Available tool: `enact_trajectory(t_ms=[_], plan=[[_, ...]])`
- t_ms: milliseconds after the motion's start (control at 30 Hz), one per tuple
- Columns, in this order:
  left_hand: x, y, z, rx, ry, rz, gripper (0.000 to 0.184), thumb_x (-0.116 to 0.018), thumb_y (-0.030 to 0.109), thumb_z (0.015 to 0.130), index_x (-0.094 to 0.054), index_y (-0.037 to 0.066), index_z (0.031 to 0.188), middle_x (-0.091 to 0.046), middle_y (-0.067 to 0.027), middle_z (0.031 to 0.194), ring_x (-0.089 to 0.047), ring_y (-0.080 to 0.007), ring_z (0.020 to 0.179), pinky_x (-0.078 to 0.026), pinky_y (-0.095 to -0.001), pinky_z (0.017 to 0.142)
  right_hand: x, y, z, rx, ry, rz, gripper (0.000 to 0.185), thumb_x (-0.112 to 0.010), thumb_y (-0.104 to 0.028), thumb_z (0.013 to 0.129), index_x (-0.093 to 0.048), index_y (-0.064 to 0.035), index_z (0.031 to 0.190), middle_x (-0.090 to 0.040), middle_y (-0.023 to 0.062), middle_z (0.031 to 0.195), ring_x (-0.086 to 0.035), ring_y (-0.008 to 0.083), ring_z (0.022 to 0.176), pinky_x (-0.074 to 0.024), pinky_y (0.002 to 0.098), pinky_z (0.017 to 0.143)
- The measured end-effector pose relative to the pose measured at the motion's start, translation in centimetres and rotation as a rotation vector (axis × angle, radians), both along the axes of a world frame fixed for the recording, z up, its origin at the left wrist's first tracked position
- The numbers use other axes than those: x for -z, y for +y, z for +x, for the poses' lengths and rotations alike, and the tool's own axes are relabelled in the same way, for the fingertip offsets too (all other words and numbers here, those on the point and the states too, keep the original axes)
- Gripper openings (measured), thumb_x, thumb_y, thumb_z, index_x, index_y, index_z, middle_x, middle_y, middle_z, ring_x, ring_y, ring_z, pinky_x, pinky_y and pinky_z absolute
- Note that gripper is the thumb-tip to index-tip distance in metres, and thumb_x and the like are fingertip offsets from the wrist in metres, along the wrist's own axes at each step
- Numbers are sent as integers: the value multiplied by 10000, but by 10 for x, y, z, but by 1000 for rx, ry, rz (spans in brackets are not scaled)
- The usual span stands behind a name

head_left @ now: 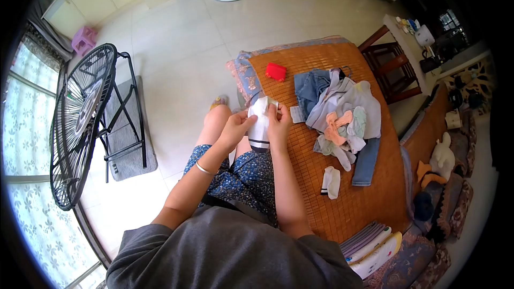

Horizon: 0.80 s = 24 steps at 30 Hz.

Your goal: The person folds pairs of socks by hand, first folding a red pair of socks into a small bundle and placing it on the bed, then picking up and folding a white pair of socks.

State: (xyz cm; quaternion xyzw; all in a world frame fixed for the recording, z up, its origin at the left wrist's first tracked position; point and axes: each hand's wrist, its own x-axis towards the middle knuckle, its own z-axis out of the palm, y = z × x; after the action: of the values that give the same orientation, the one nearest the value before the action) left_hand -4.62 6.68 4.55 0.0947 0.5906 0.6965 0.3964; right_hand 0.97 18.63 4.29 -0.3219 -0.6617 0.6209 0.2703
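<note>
A white sock with dark stripes at its cuff (259, 128) is stretched between my two hands, above my lap. My left hand (237, 128) pinches its left side, and my right hand (279, 120) grips its right side. Another white striped sock (331, 183) lies on the woven mat (305, 203) to the right. Beyond it is a heap of clothes with a light grey garment (364, 99), blue jeans (367, 163), and small peach (336, 128) and pale green pieces (357, 122).
A red pouch (276, 71) lies near the mat's far left corner. Folded cloths (369, 243) are stacked at the near right. A black round-framed chair (85, 115) stands on the left, a wooden chair (393, 69) at the far right.
</note>
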Motion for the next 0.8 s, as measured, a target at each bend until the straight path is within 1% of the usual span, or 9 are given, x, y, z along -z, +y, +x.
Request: enact_trajectory(t_ms=[100,167,233,433,500,567,667,733,800], plan=[[13,-1,1,-48,8,39,307,-528,200,935,-584,-67,1076,-630,-36,886,-578,-83,771,-475,-213,691,9,7,3,0,59,-82,268,-581,-262,904,-583,5,903,-601,60,792,-557,116,700,-436,256,594],[15,-2,0,-59,-14,30,300,-515,193,941,-582,-68,1073,-630,-37,884,-578,-85,767,-475,-214,686,16,9,10,-95,88,-713,291,-588,-272,903,-603,12,967,-602,51,868,-560,113,775,-444,257,649],[5,-2,-3,-70,-36,25,293,-502,185,947,-581,-70,1069,-629,-38,881,-578,-87,762,-476,-215,680,6,6,17,-134,44,-775,311,-589,-260,903,-603,32,1011,-602,39,875,-557,109,802,-441,252,684],[-5,1,-13,21,33,-84,313,-495,213,952,-573,-66,1070,-578,6,783,-498,-51,640,-413,-191,555,11,15,10,-278,0,-399,268,-536,-226,928,-599,34,945,-610,53,828,-532,93,749,-427,255,654],[-12,7,-12,-50,33,-87,305,-458,249,969,-603,-18,981,-519,19,711,-458,-59,613,-381,-207,539,3,14,6,-214,-40,-284,307,-544,-254,919,-576,49,886,-603,86,776,-535,128,713,-426,289,635],[2,8,-16,-59,-25,-28,292,-479,233,957,-579,-31,1032,-540,14,736,-469,-55,613,-389,-190,545,-7,14,4,-196,-275,148,344,-566,-285,895,-557,57,854,-585,147,732,-546,216,668,-435,339,627],[-3,10,-14,-124,-113,-24,299,-502,219,940,-533,-42,1082,-566,-5,756,-507,-59,626,-418,-182,533,-1,16,1,-189,-257,212,369,-564,-315,883,-559,53,855,-563,202,715,-547,302,649,-438,380,624],[-7,16,-5,-174,-145,-80,299,-502,221,935,-510,-40,1082,-570,-19,752,-535,-67,639,-438,-191,515,4,14,-3,-139,-308,326,363,-559,-311,887,-564,49,840,-580,166,710,-558,247,650,-434,363,614],[-11,20,3,-162,142,-142,298,-492,227,934,-466,-37,1068,-576,-61,714,-582,-111,578,-459,-232,424,3,14,-5,-89,-356,439,358,-555,-307,892,-568,44,825,-598,130,705,-568,191,650,-430,346,605]])
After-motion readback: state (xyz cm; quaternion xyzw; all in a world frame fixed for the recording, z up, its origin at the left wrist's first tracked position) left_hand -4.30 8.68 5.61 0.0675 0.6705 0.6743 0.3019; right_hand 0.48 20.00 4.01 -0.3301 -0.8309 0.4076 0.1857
